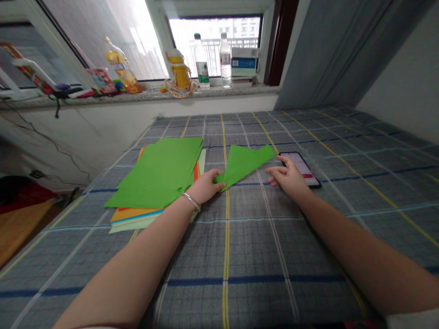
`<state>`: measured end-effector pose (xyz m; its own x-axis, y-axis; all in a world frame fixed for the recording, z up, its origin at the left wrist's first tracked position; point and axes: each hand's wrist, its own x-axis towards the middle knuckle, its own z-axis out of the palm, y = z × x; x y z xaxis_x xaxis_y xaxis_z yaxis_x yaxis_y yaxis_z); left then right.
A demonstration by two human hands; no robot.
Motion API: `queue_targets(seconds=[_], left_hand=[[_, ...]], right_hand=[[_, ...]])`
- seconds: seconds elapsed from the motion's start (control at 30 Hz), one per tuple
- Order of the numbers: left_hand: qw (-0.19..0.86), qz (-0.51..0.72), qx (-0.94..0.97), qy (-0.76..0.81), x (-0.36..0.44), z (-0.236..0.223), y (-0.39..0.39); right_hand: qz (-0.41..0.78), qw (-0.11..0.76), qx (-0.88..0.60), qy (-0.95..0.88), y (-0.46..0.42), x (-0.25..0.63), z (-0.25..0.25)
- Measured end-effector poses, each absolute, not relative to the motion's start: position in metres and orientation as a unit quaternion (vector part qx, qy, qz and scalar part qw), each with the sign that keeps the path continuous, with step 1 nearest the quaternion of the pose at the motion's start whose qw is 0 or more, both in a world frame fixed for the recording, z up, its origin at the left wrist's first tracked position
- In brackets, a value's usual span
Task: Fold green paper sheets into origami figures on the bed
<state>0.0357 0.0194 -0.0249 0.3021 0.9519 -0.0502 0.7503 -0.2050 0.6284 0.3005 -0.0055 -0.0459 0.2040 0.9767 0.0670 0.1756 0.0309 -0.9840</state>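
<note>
Bare forearms point(137, 260) are stretched from either side over a plaid cloth point(254, 256), a silver bangle point(192, 201) worn at the left wrist. Between them, a folded piece of green paper point(242, 165) is laid on the cloth, just right of a loose stack of coloured sheets point(161, 164) topped in green. The paper's lower-left end is pinched between thumb and fingers of the left hand point(205, 186); the right hand point(290, 177), half curled with nothing gripped, is held near the upper-right tip and partly over a lit phone point(311, 179). Whether tip or phone is touched cannot be told. The hands are held apart, with most of the paper's length between them. A folding step appears to be in hand, judging by the slanted edges already formed. For the next move, a steady left pinch seems to be called for while the free tip is taken up by the right hand, so that edges can be aligned before any crease is pressed. Bottles point(225, 64) are lined up on the windowsill point(147, 97) beyond.
</note>
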Motion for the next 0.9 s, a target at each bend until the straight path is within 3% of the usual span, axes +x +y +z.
queue_targets(seconds=[0.33, 0.47, 0.53, 0.63, 0.73, 0.9], left_hand=[[0.477, 0.313, 0.688, 0.448, 0.067, -0.035, -0.009], [0.524, 0.336, 0.671, 0.404, 0.083, -0.04, -0.019], [0.507, 0.344, 0.681, 0.401, 0.087, -0.043, -0.022], [0.403, 0.365, 0.731, 0.412, 0.087, -0.045, -0.024], [0.312, 0.363, 0.765, 0.43, 0.085, -0.044, -0.023], [0.278, 0.311, 0.798, 0.435, 0.084, -0.04, -0.023]], right_hand=[[0.428, 0.357, -0.502, -0.661, -0.025, 0.274, -0.046], [0.436, 0.368, -0.51, -0.644, -0.025, 0.27, -0.049], [0.44, 0.38, -0.511, -0.634, -0.024, 0.27, -0.05], [0.44, 0.386, -0.537, -0.608, -0.023, 0.271, -0.047], [0.442, 0.345, -0.547, -0.621, -0.024, 0.27, -0.043], [0.486, 0.32, -0.459, -0.672, -0.023, 0.266, -0.049]])
